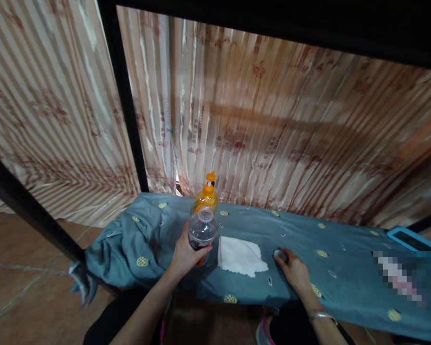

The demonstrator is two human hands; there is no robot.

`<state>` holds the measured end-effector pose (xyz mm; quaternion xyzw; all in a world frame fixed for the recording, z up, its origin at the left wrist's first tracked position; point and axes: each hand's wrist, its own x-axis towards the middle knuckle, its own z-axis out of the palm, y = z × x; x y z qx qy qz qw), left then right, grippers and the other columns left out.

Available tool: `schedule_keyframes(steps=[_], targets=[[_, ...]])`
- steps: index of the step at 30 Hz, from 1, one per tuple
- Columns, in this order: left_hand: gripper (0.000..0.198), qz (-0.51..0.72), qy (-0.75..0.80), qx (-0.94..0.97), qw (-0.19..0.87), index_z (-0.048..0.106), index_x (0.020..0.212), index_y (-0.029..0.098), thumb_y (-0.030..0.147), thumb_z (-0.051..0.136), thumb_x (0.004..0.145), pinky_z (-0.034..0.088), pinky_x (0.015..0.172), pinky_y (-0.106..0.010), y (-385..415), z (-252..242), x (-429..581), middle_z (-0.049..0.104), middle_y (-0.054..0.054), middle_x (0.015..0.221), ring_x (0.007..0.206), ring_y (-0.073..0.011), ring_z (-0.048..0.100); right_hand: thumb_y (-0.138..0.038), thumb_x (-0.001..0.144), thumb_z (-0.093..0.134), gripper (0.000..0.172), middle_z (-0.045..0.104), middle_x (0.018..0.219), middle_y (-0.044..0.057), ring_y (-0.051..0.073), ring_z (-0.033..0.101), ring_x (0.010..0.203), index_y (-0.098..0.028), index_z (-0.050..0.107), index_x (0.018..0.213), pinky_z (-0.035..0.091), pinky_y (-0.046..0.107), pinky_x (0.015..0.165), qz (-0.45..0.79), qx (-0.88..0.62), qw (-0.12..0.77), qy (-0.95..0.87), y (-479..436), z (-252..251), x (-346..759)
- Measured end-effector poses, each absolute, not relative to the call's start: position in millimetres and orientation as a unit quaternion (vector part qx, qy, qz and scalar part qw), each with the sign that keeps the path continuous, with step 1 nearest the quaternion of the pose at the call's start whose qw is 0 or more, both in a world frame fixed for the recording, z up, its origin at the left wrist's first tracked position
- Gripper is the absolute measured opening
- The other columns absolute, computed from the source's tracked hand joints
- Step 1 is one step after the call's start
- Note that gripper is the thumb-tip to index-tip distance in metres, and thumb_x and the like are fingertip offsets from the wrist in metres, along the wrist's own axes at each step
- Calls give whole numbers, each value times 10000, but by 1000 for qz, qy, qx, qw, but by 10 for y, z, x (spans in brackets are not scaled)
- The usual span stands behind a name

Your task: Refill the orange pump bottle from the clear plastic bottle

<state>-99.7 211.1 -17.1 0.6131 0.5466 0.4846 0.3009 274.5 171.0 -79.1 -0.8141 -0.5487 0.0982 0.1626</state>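
Note:
My left hand (184, 254) is wrapped round a clear plastic bottle (202, 230) and holds it upright, its open neck at the top. Right behind it stands an orange pump bottle (206, 195). My right hand (293, 269) rests on the blue-grey cloth (330, 254), fingers closed on a small round cap (280, 254) at its fingertips. A folded white tissue (240, 256) lies flat between the two hands.
The cloth covers a low surface under a black metal frame (124, 96). Striped beige curtains (273, 124) hang behind. A blue-framed tablet (414, 239) lies at the right edge. Tiled floor (28, 278) lies at the left.

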Motion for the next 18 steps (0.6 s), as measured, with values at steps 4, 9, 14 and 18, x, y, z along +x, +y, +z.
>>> schedule_keyframes(steps=[4,9,14,18], targets=[[895,493,541,609,305,433,1336,153,225,837,541,497,1018,-454,2100,-187,-990,669,-155,1260,1175,-321,639,-395,944,513,415,700,1138,172,282,657,1085,-90,569,1221,494,455,950,90,-829,133,-536,1658,-819,2874],[890,501,536,601,317,447,1342,157,222,834,543,487,1029,-463,2096,-224,-995,663,-157,1268,1181,-322,633,-463,880,454,565,680,1178,249,379,625,1122,-37,576,1230,455,488,988,98,-827,164,-529,1591,-793,2892],[911,496,539,596,331,424,1351,113,233,827,542,474,1044,-483,2106,-256,-987,643,-193,1286,1194,-328,622,-649,738,346,936,575,1301,359,514,505,1247,89,510,1291,363,566,1069,87,-813,259,-514,1536,-645,2662],[884,502,533,593,336,450,1331,131,210,825,534,484,1033,-486,2115,-275,-978,662,-175,1260,1179,-329,630,-661,747,387,925,574,1333,338,468,516,1269,86,533,1272,355,549,1099,116,-762,321,-550,1579,-409,2219]])
